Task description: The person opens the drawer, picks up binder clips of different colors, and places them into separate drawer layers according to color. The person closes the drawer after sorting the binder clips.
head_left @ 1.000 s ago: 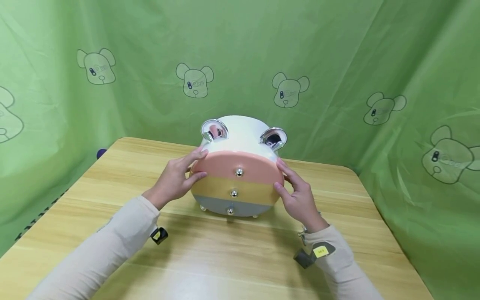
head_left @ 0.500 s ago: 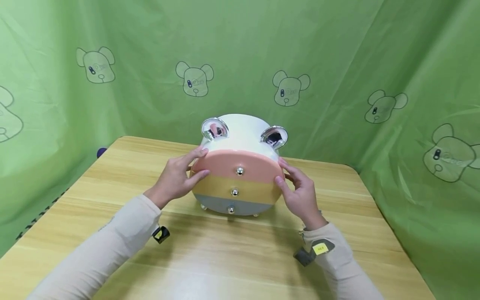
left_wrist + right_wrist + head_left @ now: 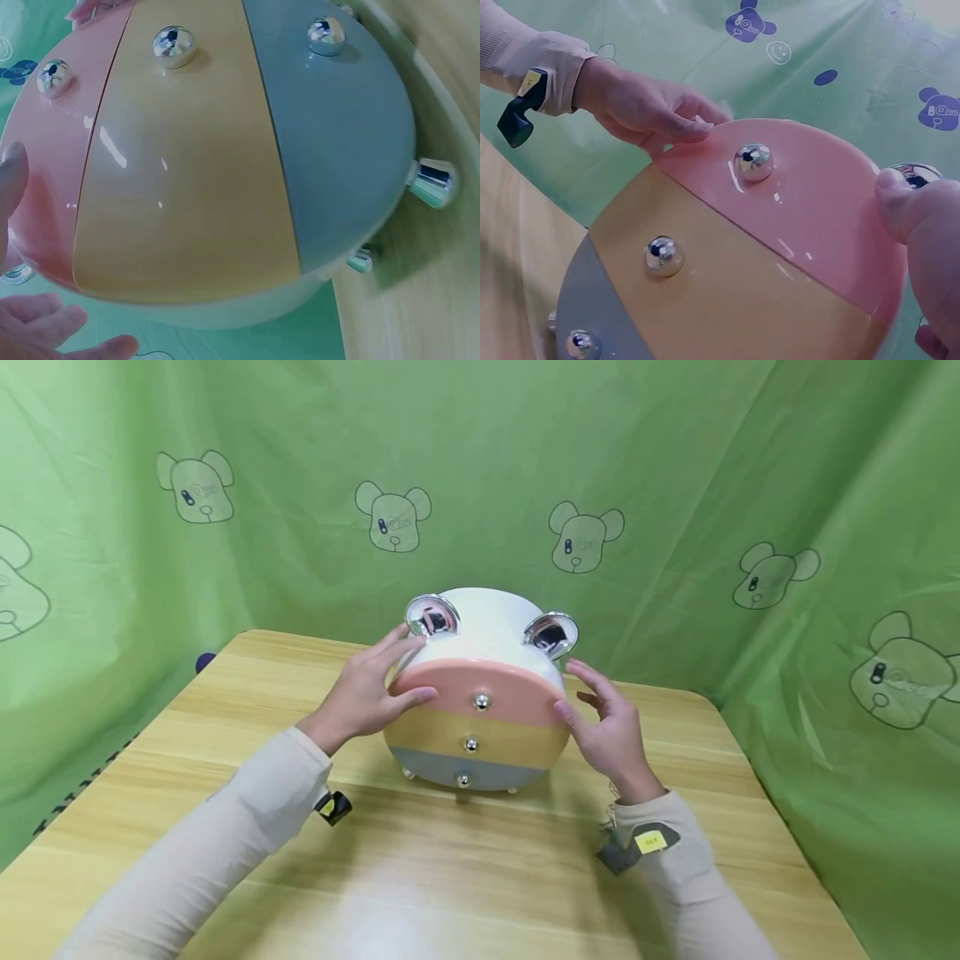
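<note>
A small drawer cabinet [image 3: 491, 631] with a white body and silver ear shapes [image 3: 551, 635] stands on the table in the head view. Its oval front has a pink drawer [image 3: 517, 687], a yellow drawer [image 3: 427, 733] and a blue-grey drawer [image 3: 502, 774], each with a silver knob. At the upper left side is my left hand [image 3: 363, 693], its thumb over the pink front and its fingers extended near the left ear. My right hand [image 3: 615, 735] has its thumb by the right edge of the front, with the fingers spread away from the side. All drawers are closed.
The wooden table [image 3: 465, 877] carries the cabinet near its far side. Green curtain [image 3: 480, 435] with printed bear heads hangs behind and along both sides. A black wrist device is on each sleeve.
Both hands held the cabinet's sides earlier. Now the left hand has shifted up and right towards the ear, and the right fingers have come away from the side. The cabinet stays put.
</note>
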A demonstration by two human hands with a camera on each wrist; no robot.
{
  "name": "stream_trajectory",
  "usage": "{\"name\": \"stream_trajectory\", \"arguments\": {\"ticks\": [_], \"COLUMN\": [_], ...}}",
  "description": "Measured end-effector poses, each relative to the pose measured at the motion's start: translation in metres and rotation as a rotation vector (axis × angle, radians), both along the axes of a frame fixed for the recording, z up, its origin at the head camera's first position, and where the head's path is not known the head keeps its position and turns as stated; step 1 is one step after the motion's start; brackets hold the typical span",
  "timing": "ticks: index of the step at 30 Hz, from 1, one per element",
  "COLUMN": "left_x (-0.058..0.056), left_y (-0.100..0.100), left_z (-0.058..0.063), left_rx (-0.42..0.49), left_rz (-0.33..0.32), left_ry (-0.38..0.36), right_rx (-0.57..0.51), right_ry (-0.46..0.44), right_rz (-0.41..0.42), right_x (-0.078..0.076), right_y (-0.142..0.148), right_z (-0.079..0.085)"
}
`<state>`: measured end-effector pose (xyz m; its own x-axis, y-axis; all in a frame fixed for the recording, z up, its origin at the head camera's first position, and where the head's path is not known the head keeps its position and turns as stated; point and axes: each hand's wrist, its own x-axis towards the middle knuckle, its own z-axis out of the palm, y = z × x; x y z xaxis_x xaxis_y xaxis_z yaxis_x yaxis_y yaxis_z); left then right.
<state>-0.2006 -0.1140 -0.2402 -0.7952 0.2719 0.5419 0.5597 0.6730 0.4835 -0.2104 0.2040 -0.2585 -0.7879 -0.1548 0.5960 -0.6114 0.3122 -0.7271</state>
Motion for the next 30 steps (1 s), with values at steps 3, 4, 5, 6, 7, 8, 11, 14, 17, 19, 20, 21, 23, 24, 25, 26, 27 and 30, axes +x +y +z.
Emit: {"name": "stream_trajectory", "arguments": {"ticks": [3, 4, 5, 6, 7, 8, 11, 14, 17, 19, 20, 21, 23, 24, 25, 26, 27, 30], "left_x": [0.0, -0.001, 0.0, 0.0, 0.0, 0.0, 0.001, 0.001, 0.001, 0.001, 0.002, 0.002, 0.002, 0.001, 0.001, 0.001, 0.001, -0.001], "left_y": [0.004, 0.005, 0.006, 0.007, 0.008, 0.008, 0.009, 0.011, 0.011, 0.011, 0.011, 0.011, 0.01, 0.01, 0.01, 0.01, 0.01, 0.012], "left_z": [0.002, 0.002, 0.003, 0.002, 0.002, 0.002, 0.001, 0.0, 0.001, 0.003, 0.005, 0.007, 0.011, 0.014, 0.016, 0.019, 0.022, 0.033], "left_rx": [-0.003, -0.002, 0.0, 0.005, 0.011, 0.014, 0.017, 0.019, 0.015, 0.0, -0.012, -0.021, -0.024, -0.018, -0.007, 0.008, 0.027, 0.047], "left_rz": [-0.012, -0.012, -0.011, -0.008, -0.005, -0.004, -0.009, -0.017, -0.016, -0.008, -0.001, 0.006, 0.012, 0.013, 0.016, 0.018, 0.018, 0.021], "left_ry": [0.005, 0.02, 0.033, 0.047, 0.058, 0.066, 0.087, 0.106, 0.103, 0.079, 0.064, 0.041, -0.007, -0.024, -0.04, -0.048, -0.06, -0.05], "right_rx": [0.019, 0.024, 0.024, 0.023, 0.023, 0.024, 0.031, 0.048, 0.054, 0.045, 0.037, 0.026, 0.002, -0.008, -0.016, -0.021, -0.021, 0.002], "right_ry": [-0.045, -0.057, -0.067, -0.074, -0.077, -0.079, -0.074, -0.062, -0.041, -0.031, -0.031, -0.032, -0.038, -0.04, -0.043, -0.044, -0.046, -0.038], "right_rz": [0.032, 0.037, 0.042, 0.043, 0.04, 0.036, 0.011, -0.008, -0.027, -0.034, -0.036, -0.033, -0.026, -0.024, -0.021, -0.019, -0.018, -0.04], "right_x": [-0.003, -0.003, -0.004, -0.005, -0.005, -0.004, -0.003, 0.0, 0.001, 0.001, 0.001, 0.001, 0.001, 0.001, 0.001, 0.001, 0.001, 0.003], "right_y": [-0.002, -0.003, -0.004, -0.005, -0.005, -0.006, -0.006, -0.006, -0.005, -0.006, -0.006, -0.006, -0.006, -0.007, -0.007, -0.007, -0.007, -0.008], "right_z": [0.003, 0.003, 0.003, 0.003, 0.003, 0.002, 0.001, 0.001, 0.001, 0.0, 0.0, 0.0, -0.002, -0.002, -0.003, -0.003, -0.003, -0.002]}}
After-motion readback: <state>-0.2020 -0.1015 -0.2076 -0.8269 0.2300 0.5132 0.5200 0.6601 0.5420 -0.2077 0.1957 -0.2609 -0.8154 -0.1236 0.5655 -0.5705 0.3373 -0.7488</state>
